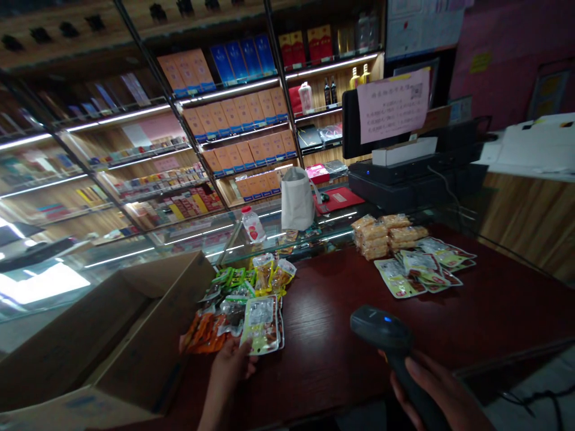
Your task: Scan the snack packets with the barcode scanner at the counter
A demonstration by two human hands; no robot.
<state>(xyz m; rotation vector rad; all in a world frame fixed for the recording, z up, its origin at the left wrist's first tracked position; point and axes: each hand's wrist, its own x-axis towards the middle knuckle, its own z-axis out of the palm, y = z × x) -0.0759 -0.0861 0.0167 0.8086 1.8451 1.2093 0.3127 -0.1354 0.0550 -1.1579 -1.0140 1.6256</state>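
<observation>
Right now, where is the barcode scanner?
The barcode scanner is at the lower right of the head view, gripped in the right hand, on the near side of the pile of flat packets.

No word or number can be read with certainty. On the pink sheet (393, 114) fixed to the monitor (351, 129), a headline in Chinese characters is printed above smaller blurred lines, with a QR code (417, 91) at the upper right. Print on the pouch (260, 326) at the left hand (234, 361) is too small to be deciphered.
</observation>
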